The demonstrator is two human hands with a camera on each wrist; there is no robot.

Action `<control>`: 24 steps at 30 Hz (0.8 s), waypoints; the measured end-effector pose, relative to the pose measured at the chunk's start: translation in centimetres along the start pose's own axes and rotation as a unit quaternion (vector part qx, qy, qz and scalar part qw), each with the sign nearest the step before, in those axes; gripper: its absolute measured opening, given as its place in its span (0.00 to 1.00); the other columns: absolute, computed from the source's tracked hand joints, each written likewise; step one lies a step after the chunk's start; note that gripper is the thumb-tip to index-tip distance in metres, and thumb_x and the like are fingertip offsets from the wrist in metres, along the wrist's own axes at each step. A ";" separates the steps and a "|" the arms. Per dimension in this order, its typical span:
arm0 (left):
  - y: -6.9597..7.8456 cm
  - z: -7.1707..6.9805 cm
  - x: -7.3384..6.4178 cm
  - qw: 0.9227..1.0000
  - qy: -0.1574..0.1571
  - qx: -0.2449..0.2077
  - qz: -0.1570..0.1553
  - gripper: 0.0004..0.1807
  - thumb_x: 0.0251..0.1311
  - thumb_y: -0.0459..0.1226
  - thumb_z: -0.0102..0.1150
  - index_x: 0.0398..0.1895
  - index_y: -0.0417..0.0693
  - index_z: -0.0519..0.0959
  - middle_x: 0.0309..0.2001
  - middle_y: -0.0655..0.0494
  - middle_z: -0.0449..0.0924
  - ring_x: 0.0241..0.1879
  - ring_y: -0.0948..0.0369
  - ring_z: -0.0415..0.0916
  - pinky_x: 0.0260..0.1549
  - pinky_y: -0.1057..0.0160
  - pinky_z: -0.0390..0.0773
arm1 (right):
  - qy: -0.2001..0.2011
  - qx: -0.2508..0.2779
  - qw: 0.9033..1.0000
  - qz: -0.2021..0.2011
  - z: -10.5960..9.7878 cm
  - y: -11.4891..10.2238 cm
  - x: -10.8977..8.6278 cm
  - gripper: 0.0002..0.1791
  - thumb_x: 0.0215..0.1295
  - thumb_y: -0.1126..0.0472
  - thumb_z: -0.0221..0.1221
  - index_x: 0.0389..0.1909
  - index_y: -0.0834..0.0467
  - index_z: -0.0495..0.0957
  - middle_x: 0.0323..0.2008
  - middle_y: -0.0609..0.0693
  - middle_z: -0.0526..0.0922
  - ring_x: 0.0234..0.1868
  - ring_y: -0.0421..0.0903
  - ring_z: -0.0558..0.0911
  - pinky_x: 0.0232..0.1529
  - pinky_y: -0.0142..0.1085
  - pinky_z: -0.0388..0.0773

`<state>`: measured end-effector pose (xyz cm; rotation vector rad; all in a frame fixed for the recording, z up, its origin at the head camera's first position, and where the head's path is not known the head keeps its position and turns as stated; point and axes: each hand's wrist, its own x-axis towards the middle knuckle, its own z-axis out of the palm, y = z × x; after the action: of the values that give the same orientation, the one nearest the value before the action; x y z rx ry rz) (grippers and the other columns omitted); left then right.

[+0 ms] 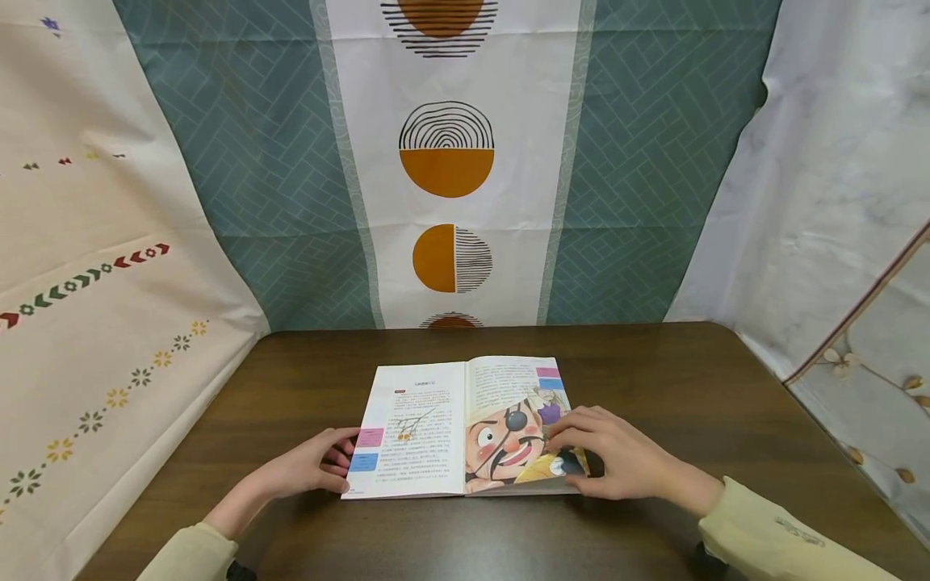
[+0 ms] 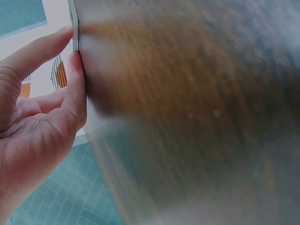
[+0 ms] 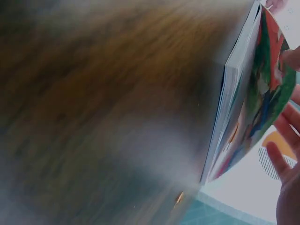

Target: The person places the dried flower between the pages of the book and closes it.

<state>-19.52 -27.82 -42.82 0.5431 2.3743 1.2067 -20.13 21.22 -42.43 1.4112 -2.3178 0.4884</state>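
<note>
An open book (image 1: pixel 420 403) lies on the table, with printed text on its left page and a cartoon face with an eye patch on its right page (image 1: pixel 501 452). At the left edge, my left hand (image 1: pixel 316 464) grips the book between thumb and bent fingers; the left wrist view shows the fingertips (image 2: pixel 75 65) right at the book's thin edge. My right hand (image 1: pixel 617 452) holds the right page by its outer side. In the right wrist view this page (image 3: pixel 269 93) bows up from the pages beneath, its colourful underside showing, beside the fingers (image 3: pixel 286 126).
The brown wooden table (image 1: pixel 465 541) extends around the book. Behind it hangs a patterned green and white cloth (image 1: pixel 450 210). A cream cloth (image 1: pixel 109 323) borders the left side and a pale marbled cloth (image 1: pixel 821 202) the right.
</note>
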 end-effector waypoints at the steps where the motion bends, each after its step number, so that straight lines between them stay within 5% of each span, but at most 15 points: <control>1: 0.0 0.0 0.0 1.000 0.000 -0.001 -0.001 0.46 0.52 0.30 0.70 0.71 0.26 0.55 0.51 0.40 0.65 0.49 0.52 0.69 0.44 0.68 0.78 | 0.012 0.003 1.000 -0.008 -0.1 0.1 0.0 0.23 0.47 0.52 0.75 0.47 0.41 0.81 0.51 0.39 0.81 0.52 0.36 0.76 0.52 0.39 0.75; 9: -0.1 -0.1 0.0 1.000 0.001 -0.004 -0.001 0.46 0.52 0.30 0.70 0.71 0.26 0.55 0.52 0.40 0.65 0.49 0.52 0.69 0.44 0.68 0.78 | 0.090 0.032 0.994 -0.056 -0.5 0.7 0.1 0.17 0.47 0.62 0.73 0.40 0.46 0.84 0.43 0.41 0.83 0.46 0.37 0.77 0.52 0.28 0.69; 24: -0.1 0.1 -0.1 1.000 0.005 0.000 0.000 0.46 0.52 0.30 0.69 0.71 0.26 0.54 0.52 0.39 0.65 0.49 0.52 0.69 0.44 0.68 0.78 | 0.084 0.050 0.995 0.015 -1.0 2.2 0.8 0.19 0.45 0.69 0.71 0.39 0.47 0.85 0.43 0.40 0.83 0.48 0.37 0.77 0.55 0.21 0.68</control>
<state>-19.41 -27.87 -42.97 0.5390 2.3828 1.2119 -22.29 22.07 -41.38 1.3259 -2.2098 0.7129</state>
